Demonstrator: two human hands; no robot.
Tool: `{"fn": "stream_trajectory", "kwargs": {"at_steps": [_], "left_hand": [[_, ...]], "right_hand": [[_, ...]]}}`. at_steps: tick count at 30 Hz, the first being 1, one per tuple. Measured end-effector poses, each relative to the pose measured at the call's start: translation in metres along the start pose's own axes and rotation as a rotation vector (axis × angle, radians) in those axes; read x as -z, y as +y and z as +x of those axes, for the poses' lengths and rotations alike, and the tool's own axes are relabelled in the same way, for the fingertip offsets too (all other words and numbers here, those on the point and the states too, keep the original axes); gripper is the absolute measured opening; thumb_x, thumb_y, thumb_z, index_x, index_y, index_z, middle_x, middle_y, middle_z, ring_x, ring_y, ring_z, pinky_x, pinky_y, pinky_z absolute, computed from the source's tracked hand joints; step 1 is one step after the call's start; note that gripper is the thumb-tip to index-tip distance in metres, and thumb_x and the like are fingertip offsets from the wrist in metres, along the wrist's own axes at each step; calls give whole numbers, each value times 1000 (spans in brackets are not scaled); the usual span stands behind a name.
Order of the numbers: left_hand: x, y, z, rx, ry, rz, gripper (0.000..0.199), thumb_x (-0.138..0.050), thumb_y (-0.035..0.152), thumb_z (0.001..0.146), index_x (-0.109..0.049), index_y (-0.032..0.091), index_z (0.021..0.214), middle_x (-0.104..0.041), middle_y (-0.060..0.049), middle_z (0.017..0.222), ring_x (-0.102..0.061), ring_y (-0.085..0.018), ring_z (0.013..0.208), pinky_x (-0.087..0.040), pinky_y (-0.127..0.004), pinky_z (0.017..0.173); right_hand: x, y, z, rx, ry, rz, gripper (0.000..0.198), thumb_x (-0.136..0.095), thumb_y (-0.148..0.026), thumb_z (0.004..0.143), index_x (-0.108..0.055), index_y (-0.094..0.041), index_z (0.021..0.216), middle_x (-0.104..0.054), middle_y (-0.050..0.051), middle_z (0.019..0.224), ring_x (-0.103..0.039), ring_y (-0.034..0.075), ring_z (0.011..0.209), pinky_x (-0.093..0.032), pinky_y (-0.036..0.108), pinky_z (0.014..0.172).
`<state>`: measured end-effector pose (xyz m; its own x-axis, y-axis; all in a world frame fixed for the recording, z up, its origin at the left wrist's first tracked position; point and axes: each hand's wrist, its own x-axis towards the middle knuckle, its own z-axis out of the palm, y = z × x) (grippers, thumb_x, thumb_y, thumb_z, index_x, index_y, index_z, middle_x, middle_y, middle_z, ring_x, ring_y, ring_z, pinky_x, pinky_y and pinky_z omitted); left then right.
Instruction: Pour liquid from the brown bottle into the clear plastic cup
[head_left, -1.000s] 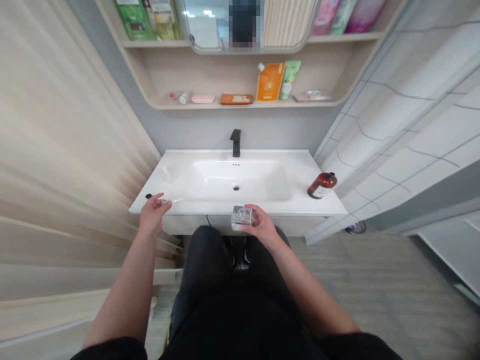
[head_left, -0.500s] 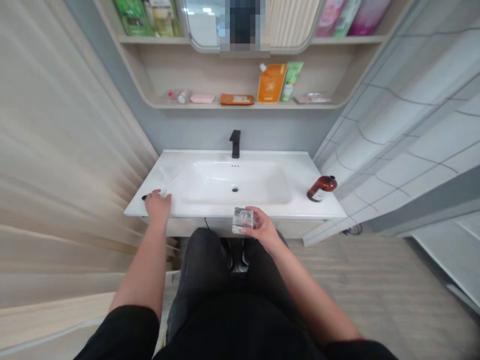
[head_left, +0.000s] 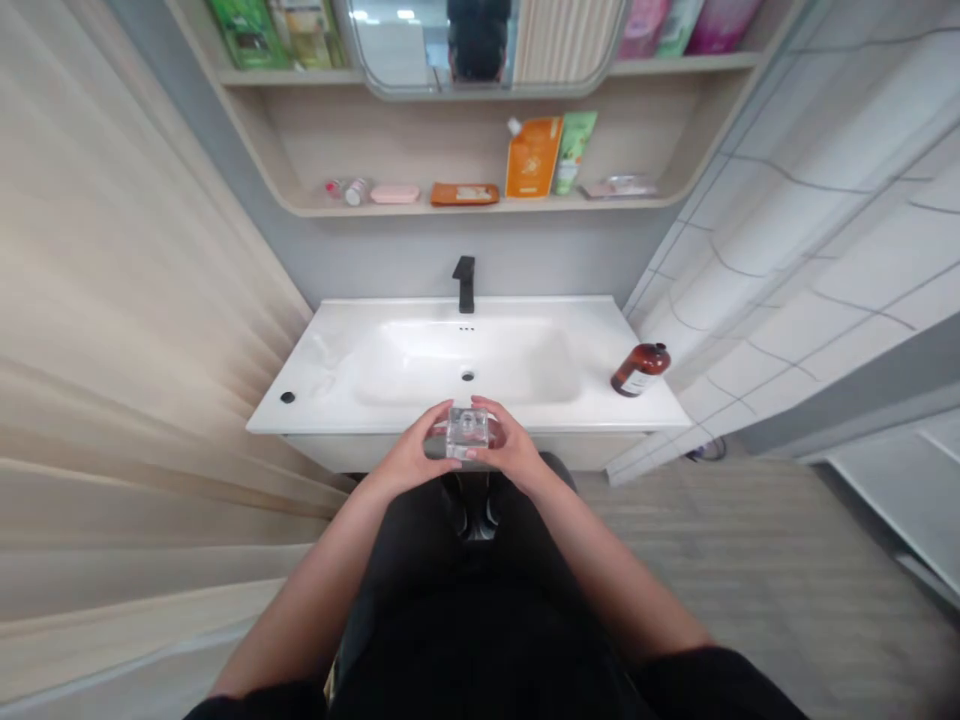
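The person's left hand (head_left: 416,455) and right hand (head_left: 516,452) are drawn together on a clear square glass container (head_left: 468,430), the fingers of each curled along one side and the thumbs at the near edge. The container is in front of the white washbasin (head_left: 420,372), above the person's lap; whatever marking its top may carry is too faint to make out.

Lettering throughout is too small or blurred to read. The amber bottle (head_left: 649,357), at the right end of the countertop (head_left: 591,325), bears a white label (head_left: 637,382) with dark, illegible print. On the lower shelf, the orange spouted pouch (head_left: 534,160) shows a pale emblem and fine text, and the green tube (head_left: 574,152) beside it has light print. Farther left, the orange packet (head_left: 464,194) has a whitish panel, also unreadable.

The green packages (head_left: 247,35) on the upper left shelf and the pink and purple containers (head_left: 720,25) on the upper right are cut off by the top edge, as is the mirror (head_left: 555,45). A transparent film-like patch (head_left: 324,362) on the left of the countertop is hard to identify, near a round black piece (head_left: 287,398). The hands hide the sides of the container, and the legs are partly covered by the forearms.
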<state>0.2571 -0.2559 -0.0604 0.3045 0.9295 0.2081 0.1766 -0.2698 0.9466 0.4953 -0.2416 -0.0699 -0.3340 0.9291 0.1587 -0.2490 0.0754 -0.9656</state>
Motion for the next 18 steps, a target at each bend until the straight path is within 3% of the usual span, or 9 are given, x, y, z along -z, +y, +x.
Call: {"fn": "stream_trajectory", "kwargs": {"at_steps": [2,6,9,11,14,16,17,18], "left_hand": [[-12,8,5,47,43,-49,93,-98,36,75,-57,27,157,-68,-15,150,-70,-35,134,-58,-51,116],[-13,14,16,44,105,-118,80,-99,36,72,-64,24,142,-74,-13,134,-75,-32,122,-61,-47,108],[-8,7,20,7,156,-166,78,-101,34,69,-64,25,137,-73,-12,135,-74,-31,124,-61,-47,109],[-2,1,20,10,204,-177,80,-103,34,67,-62,25,136,-73,-11,133,-75,-29,120,-62,-47,107],[9,-6,18,19,255,-188,83,-104,35,66,-60,26,135,-73,-11,131,-76,-29,115,-64,-49,103],[17,-11,17,15,293,-168,83,-105,36,64,-61,27,134,-74,-11,131,-77,-30,115,-65,-50,102],[22,-12,17,11,319,-149,84,-105,37,63,-61,27,134,-74,-10,131,-77,-30,115,-65,-51,102],[26,-14,16,7,349,-132,84,-105,37,62,-62,28,134,-73,-10,131,-77,-31,115,-65,-52,103]], "right_hand": [[-4,-1,3,11,0,-17,86,-106,-49,67,-68,-34,142,-45,9,174,-60,37,147,-62,49,111],[-7,-7,7,28,-24,-118,96,-103,-52,72,-58,-36,156,-51,11,169,-57,36,150,-62,49,111],[17,-16,4,109,-3,-338,101,-102,-54,71,-56,-37,159,-52,12,168,-57,37,150,-63,51,109],[54,-23,-2,189,176,-501,87,-98,-57,75,-63,-32,151,-64,14,154,-65,35,138,-63,53,108],[137,-30,-14,251,749,-693,52,-81,-63,90,-70,-23,122,-74,11,114,-74,29,100,-66,51,93],[198,-31,-18,264,1078,-842,56,-80,-63,89,-65,-20,122,-71,13,116,-72,31,104,-63,54,96],[226,-30,-18,260,1157,-925,67,-83,-64,84,-62,-19,129,-69,16,123,-70,35,115,-61,57,102],[251,-29,-17,248,1153,-998,82,-88,-64,77,-57,-18,138,-66,19,134,-65,39,126,-58,60,106]]}}
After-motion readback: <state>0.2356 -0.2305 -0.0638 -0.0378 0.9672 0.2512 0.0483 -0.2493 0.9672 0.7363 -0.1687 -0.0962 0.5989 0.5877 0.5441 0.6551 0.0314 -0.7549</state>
